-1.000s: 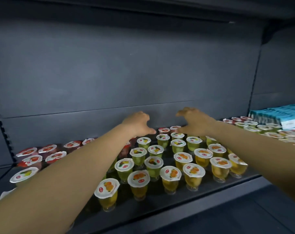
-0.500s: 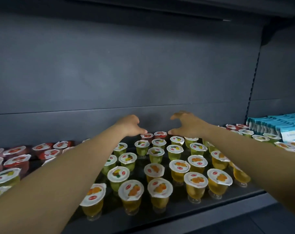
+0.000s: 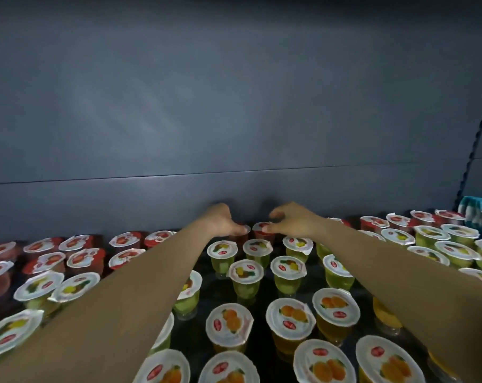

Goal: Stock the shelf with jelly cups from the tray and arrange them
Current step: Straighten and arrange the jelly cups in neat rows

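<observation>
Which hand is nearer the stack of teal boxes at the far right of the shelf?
Right. The right hand reaches over the back-row red jelly cups near mid-shelf, well left of the teal boxes; the left hand sits farther left still.

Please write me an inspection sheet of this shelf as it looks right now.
Surface: dark shelf, almost covered with cups.
Job's things: red jelly cups at back and left; green jelly cups mid-shelf; orange jelly cups nearest; all upright and sealed.
Clutter: blue packs at far right.
Grippers: left hand and right hand reach the back row, fingers curled over two red cups there; grip not clear.
Cables: nothing seen.
Surroundings: grey back panel; notched upright at right.
</observation>
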The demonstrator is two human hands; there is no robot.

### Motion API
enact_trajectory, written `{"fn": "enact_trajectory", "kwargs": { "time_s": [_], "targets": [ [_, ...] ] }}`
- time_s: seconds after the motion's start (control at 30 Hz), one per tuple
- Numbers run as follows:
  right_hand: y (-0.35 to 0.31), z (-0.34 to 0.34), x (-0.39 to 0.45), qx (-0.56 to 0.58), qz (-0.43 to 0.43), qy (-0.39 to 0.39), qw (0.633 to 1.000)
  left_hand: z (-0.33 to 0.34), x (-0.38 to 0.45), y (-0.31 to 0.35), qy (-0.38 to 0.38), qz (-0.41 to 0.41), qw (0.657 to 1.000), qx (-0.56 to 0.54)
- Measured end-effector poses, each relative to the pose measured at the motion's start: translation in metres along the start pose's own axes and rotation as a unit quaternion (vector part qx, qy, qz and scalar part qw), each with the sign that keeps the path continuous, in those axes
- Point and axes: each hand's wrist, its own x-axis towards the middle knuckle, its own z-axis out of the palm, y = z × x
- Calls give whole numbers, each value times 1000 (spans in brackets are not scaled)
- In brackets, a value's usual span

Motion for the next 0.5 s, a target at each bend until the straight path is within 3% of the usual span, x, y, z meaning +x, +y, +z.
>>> {"fn": "enact_trajectory", "kwargs": {
  "time_s": [0.5],
  "targets": [
    [-3, 14, 37, -72, 20, 2, 997, 13, 26, -9, 18, 19, 1000, -7]
  ]
}}
